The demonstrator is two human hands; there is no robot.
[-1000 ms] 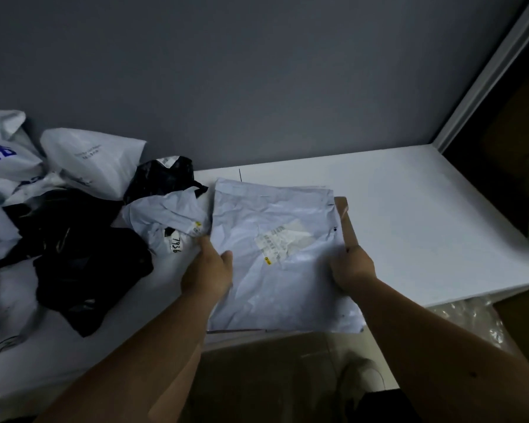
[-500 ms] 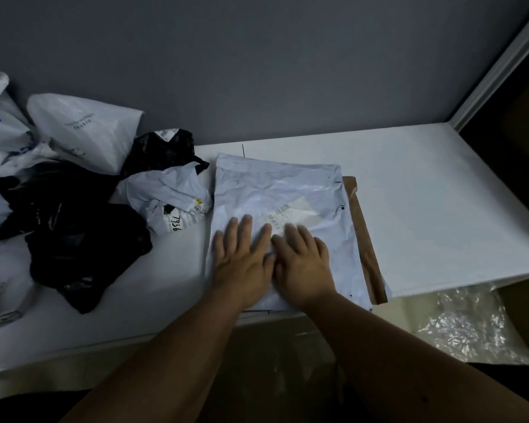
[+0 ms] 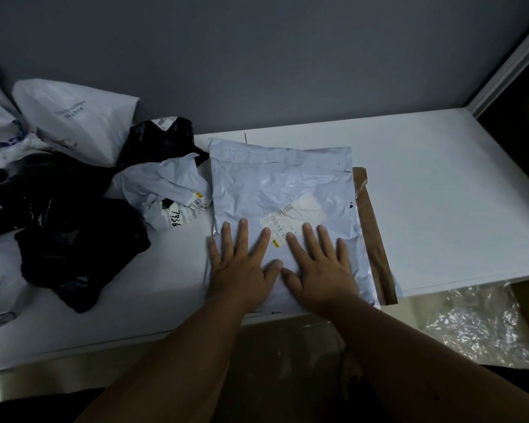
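**Student:** What is marked at the table's [image 3: 440,193] near edge?

**Tutor:** A grey mailer [image 3: 275,178], lying flat about midway along that edge, its own near edge on the table's. A white label [image 3: 300,209] sits on its upper face.

**Student:** And the two hands?

**Tutor:** The left hand [image 3: 242,267] and the right hand [image 3: 321,270] lie palm down, side by side, on the part of the mailer closest to the table's near edge. The fingers of both are straight and spread wide. Neither hand grips anything. The thumbs almost meet, and the forefinger tips reach the label.

**Student:** What is the brown strip?

**Tutor:** A brown envelope [image 3: 376,239] lying on the table under the mailer. Only the margin toward the table's right end shows.

**Student:** And toward the table's left end?

**Tutor:** A heap of bags on the tabletop. A crumpled grey bag [image 3: 162,184] with a handwritten number lies closest to the table's middle, just beside the mailer. Black bags [image 3: 74,233] lie further left, and a white bag [image 3: 74,123] rests at the table's far edge against the wall [image 3: 257,56].

**Student:** Below the table's right near corner?

**Tutor:** Clear plastic wrap [image 3: 477,325], lower than the tabletop.
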